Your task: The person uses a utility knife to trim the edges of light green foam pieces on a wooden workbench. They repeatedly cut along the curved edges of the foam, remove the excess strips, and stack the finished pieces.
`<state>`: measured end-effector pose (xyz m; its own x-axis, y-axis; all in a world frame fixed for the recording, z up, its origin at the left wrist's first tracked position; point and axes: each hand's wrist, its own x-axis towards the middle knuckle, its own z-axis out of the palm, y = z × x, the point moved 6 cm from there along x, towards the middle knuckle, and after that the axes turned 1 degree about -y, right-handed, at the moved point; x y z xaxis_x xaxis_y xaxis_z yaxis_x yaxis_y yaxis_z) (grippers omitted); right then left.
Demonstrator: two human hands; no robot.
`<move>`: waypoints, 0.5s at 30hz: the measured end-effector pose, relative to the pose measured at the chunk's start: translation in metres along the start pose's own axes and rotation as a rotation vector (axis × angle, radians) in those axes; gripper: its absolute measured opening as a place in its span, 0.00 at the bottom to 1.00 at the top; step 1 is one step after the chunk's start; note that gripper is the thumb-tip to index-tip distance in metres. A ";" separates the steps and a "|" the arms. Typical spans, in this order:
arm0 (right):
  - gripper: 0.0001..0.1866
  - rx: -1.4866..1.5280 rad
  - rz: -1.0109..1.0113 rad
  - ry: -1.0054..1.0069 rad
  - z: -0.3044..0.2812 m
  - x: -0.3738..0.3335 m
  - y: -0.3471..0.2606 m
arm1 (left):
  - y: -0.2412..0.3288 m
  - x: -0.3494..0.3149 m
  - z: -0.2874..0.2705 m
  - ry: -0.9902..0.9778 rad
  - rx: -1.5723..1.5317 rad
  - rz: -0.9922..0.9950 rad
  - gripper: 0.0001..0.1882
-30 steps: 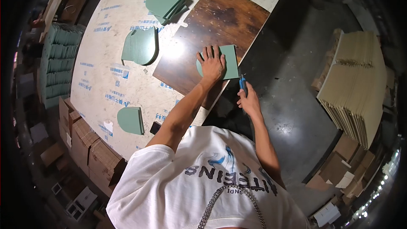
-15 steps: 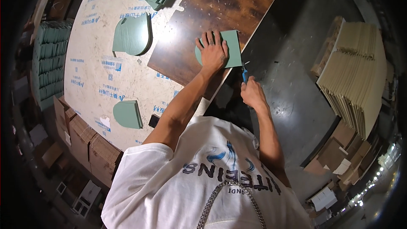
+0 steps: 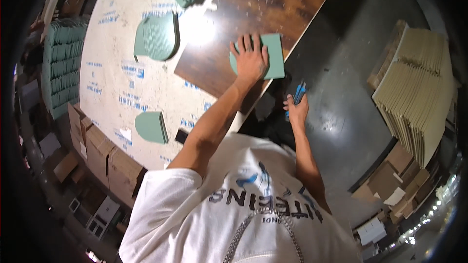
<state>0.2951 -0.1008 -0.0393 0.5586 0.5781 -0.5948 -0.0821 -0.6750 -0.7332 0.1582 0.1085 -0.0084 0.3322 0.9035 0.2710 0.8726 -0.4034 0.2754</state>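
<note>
My left hand [image 3: 251, 60] lies with spread fingers on a green sheet piece [image 3: 276, 58], rounded on its left side and straight on its right. The piece rests on a brown wood-grain board [image 3: 265, 0], near the table's right edge. Beyond that edge, over the floor, my right hand [image 3: 298, 109] is closed around a blue utility knife [image 3: 300, 92]. The knife is apart from the green piece. Whether its blade is out is too small to tell.
Stacks of similar green pieces [image 3: 155, 39] stand on the white table [image 3: 109, 68], with a smaller green stack [image 3: 150, 127] and a dark phone-like object [image 3: 182, 136] nearer. Floor stacks include cream sheets [image 3: 414, 92] at right, brown cardboard [image 3: 105, 146] and green bundles [image 3: 63, 63] at left.
My right hand has drawn the utility knife away from the green piece's near right corner, out to the right, and the knife has turned in the grip. My left hand stays on the piece.
</note>
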 end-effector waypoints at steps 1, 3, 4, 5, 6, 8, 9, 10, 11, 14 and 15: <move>0.20 0.271 0.015 -0.059 0.010 0.014 -0.009 | 0.000 0.001 -0.002 -0.006 -0.019 -0.006 0.25; 0.19 0.589 0.071 -0.139 0.029 0.023 -0.035 | -0.005 -0.002 0.000 -0.050 -0.019 -0.052 0.27; 0.19 0.573 0.054 -0.130 0.031 0.026 -0.047 | -0.003 0.000 -0.003 -0.090 -0.052 -0.088 0.29; 0.19 0.536 0.029 -0.105 0.032 0.037 -0.047 | 0.001 0.002 -0.009 -0.183 -0.100 -0.135 0.31; 0.19 0.498 0.010 -0.090 0.035 0.046 -0.045 | 0.000 -0.004 -0.016 -0.277 -0.138 -0.190 0.32; 0.21 0.473 -0.022 -0.086 0.025 0.049 -0.042 | -0.013 -0.018 -0.026 -0.346 -0.091 -0.158 0.31; 0.22 0.567 -0.037 -0.110 0.023 0.049 -0.042 | -0.037 -0.027 -0.006 -0.605 -0.325 -0.216 0.27; 0.22 0.529 -0.055 -0.141 0.018 0.046 -0.050 | -0.060 -0.037 0.005 -0.860 -0.554 -0.271 0.23; 0.20 0.522 -0.117 -0.116 0.012 0.049 -0.046 | -0.068 -0.043 0.001 -0.946 -0.882 -0.512 0.19; 0.17 0.517 -0.195 -0.061 0.012 0.029 -0.083 | -0.052 -0.039 -0.049 -0.886 -1.553 -0.797 0.11; 0.15 0.441 -0.234 -0.019 0.018 0.030 -0.087 | -0.048 -0.026 -0.070 -0.781 -1.381 -0.713 0.13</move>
<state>0.3042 -0.0166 0.0005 0.5892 0.7018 -0.4004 -0.2996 -0.2705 -0.9149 0.0824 0.0939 0.0360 0.4939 0.6280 -0.6014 0.1285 0.6314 0.7648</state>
